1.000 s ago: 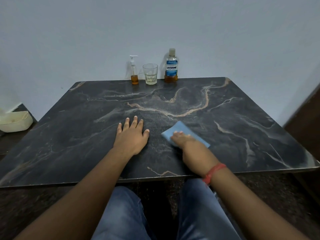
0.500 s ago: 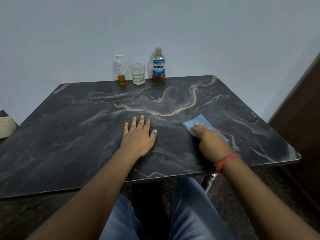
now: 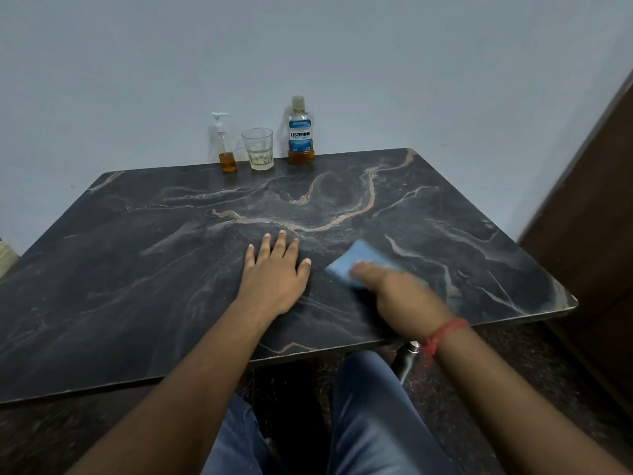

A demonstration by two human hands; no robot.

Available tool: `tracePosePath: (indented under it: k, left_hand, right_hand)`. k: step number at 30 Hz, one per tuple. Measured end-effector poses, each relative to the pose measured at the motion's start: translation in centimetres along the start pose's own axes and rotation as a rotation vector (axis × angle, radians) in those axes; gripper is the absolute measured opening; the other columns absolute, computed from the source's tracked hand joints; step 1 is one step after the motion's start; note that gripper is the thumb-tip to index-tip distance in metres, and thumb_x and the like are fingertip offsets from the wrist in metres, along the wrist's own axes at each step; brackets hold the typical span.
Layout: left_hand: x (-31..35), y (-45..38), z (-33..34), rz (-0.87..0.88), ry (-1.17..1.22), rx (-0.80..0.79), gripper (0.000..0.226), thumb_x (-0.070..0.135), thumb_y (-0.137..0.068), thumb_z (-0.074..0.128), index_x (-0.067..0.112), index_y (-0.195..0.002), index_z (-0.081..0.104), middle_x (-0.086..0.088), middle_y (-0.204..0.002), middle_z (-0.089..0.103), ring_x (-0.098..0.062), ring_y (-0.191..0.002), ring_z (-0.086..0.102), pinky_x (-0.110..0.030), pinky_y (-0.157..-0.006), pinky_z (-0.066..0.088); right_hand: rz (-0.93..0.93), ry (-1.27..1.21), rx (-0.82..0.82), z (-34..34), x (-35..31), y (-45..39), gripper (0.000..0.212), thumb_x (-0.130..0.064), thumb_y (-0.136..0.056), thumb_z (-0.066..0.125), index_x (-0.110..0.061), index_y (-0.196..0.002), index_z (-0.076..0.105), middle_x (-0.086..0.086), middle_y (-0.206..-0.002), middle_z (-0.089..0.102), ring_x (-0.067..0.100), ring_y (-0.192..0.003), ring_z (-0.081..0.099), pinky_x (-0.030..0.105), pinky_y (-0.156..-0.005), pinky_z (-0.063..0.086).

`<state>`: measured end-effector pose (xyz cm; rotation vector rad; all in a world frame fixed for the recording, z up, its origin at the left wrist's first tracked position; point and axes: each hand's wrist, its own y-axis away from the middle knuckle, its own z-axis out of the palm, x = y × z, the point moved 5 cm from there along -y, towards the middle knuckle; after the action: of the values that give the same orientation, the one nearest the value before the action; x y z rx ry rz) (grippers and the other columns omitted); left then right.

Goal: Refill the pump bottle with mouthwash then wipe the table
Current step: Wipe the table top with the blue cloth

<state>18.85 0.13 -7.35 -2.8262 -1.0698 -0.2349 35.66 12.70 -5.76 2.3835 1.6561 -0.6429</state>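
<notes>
A dark marbled table (image 3: 137,269) fills the view. At its far edge stand a clear pump bottle (image 3: 224,145) with amber liquid at the bottom, a glass tumbler (image 3: 257,149) and a Listerine mouthwash bottle (image 3: 300,132), capped and nearly empty. My left hand (image 3: 275,272) lies flat on the table, fingers spread, holding nothing. To its right, my right hand (image 3: 400,296) presses a blue cloth (image 3: 356,258) onto the tabletop; the hand is motion-blurred and covers the cloth's near part.
A grey wall rises behind the table. A dark wooden panel (image 3: 589,234) stands at the right. A metal table leg (image 3: 409,361) shows under the near edge, beside my knees in blue jeans. A pale object (image 3: 7,258) peeks in at the left edge.
My right hand slid the blue cloth to the right, then back leftward toward my left hand. The view shifted rightward. My left hand stayed flat in place.
</notes>
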Motion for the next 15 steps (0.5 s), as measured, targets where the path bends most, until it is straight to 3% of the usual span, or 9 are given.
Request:
tracePosePath:
  k: [3, 7, 9, 12, 15]
  left_hand:
    - [-0.1, 0.6, -0.2, -0.003, 0.015, 0.032, 0.063, 0.052, -0.105, 0.020, 0.022, -0.161, 0.019, -0.002, -0.171, 0.007, -0.025, -0.157, 0.000, -0.050, -0.125, -0.003]
    - [-0.2, 1.6, -1.3, 0.006, 0.048, 0.136, 0.058, 0.046, -0.104, 0.033, 0.019, -0.156, 0.035, -0.003, -0.167, 0.025, -0.022, -0.155, 0.016, -0.047, -0.126, 0.005]
    - [-0.8, 2.5, -1.9, 0.004, 0.072, 0.200, 0.054, 0.044, -0.103, 0.039, 0.018, -0.150, 0.044, -0.002, -0.161, 0.038, -0.020, -0.152, 0.026, -0.046, -0.126, 0.010]
    - [-2.3, 3.8, -2.3, -0.016, 0.052, 0.216, 0.052, 0.044, -0.103, 0.041, 0.017, -0.147, 0.049, -0.003, -0.157, 0.045, -0.021, -0.150, 0.032, -0.046, -0.126, 0.012]
    - [-3.9, 4.9, -2.6, -0.055, 0.028, 0.209, 0.051, 0.043, -0.103, 0.041, 0.017, -0.145, 0.051, -0.003, -0.157, 0.046, -0.022, -0.150, 0.032, -0.046, -0.126, 0.011]
  right_hand:
    - [0.163, 0.095, 0.152, -2.2, 1.2, 0.3, 0.068, 0.010, -0.085, 0.039, -0.017, -0.147, 0.040, 0.003, -0.158, 0.030, 0.016, -0.147, 0.023, 0.019, -0.116, 0.005]
    - [-0.191, 0.008, -0.036, 1.9, -3.5, 2.2, 0.061, 0.003, -0.085, 0.046, -0.015, -0.143, 0.047, 0.004, -0.154, 0.037, 0.015, -0.145, 0.029, 0.013, -0.114, 0.001]
    - [-0.081, 0.007, 0.026, 0.1, -1.4, 1.7, 0.061, 0.007, -0.088, 0.046, -0.020, -0.143, 0.047, -0.002, -0.154, 0.038, 0.008, -0.144, 0.028, 0.007, -0.112, 0.001]
    - [0.144, 0.081, 0.174, -1.8, 0.5, 1.1, 0.064, 0.010, -0.087, 0.039, -0.018, -0.145, 0.044, 0.000, -0.156, 0.034, 0.013, -0.146, 0.026, 0.013, -0.113, 0.003]
    - [-0.113, 0.025, -0.017, 1.6, -3.6, 1.3, 0.064, 0.011, -0.085, 0.041, -0.015, -0.144, 0.044, 0.003, -0.156, 0.033, 0.015, -0.146, 0.024, 0.001, -0.105, -0.009]
